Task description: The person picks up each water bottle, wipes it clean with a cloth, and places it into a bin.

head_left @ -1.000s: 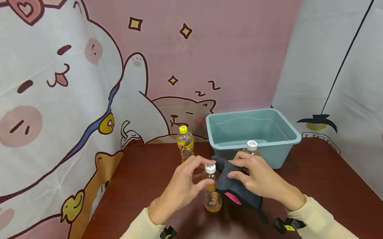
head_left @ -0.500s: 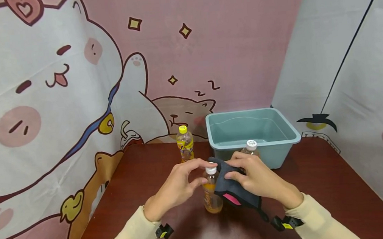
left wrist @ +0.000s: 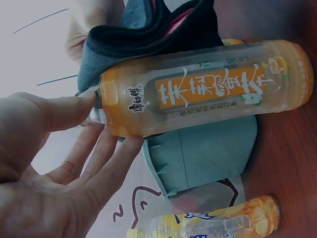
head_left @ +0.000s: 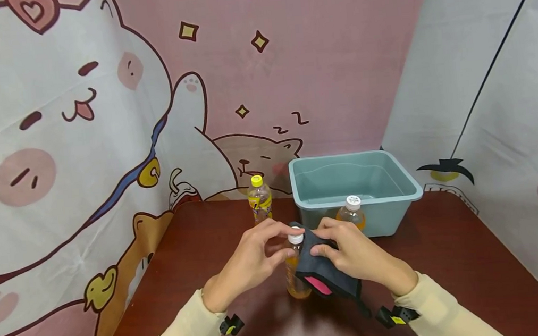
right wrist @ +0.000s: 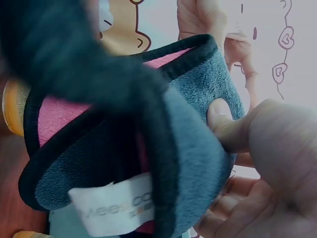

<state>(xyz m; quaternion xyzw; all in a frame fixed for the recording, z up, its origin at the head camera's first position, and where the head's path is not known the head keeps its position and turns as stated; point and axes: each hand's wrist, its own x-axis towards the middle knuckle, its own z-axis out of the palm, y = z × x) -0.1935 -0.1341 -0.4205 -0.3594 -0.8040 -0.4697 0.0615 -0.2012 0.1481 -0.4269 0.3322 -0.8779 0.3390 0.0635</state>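
Observation:
A small bottle of orange drink [head_left: 296, 283] with a white cap stands upright on the dark red table [head_left: 200, 259]. My left hand [head_left: 278, 243] pinches its neck just under the cap; in the left wrist view the thumb [left wrist: 64, 111] lies on the neck of the bottle [left wrist: 208, 89] and the fingers curl beneath its shoulder. My right hand [head_left: 322, 242] grips a dark grey fleece cloth [head_left: 326, 269] with pink lining and holds it against the bottle's right side. In the right wrist view the thumb [right wrist: 233, 131] presses into the cloth [right wrist: 198, 94], which hides most of the bottle.
A teal plastic tub [head_left: 397, 178] stands at the back of the table. In front of it is a second white-capped orange bottle [head_left: 351, 213], and left of it a yellow-capped bottle [head_left: 259, 201]. Printed curtains close in the back and the right side.
My right hand has shifted the cloth a little left, up against the bottle. The left hand keeps its hold at the neck. The white-capped bottle behind shows more.

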